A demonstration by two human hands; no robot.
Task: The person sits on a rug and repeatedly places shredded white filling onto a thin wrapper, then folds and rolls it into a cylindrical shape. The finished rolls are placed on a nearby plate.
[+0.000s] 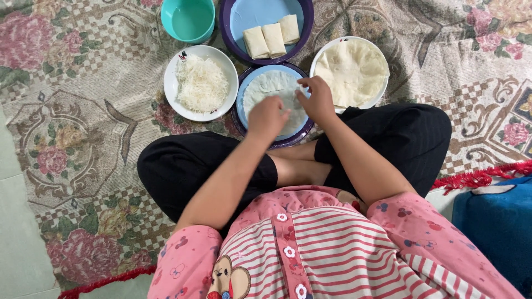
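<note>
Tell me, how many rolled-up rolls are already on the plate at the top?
3 rolls lie side by side on the blue plate: left one, middle one, right one. None looks hidden.

1. No packages, boxes or wrappers anywhere in view.
2. No labels or stickers seen on any item.
3. No signs or screens in view.
</note>
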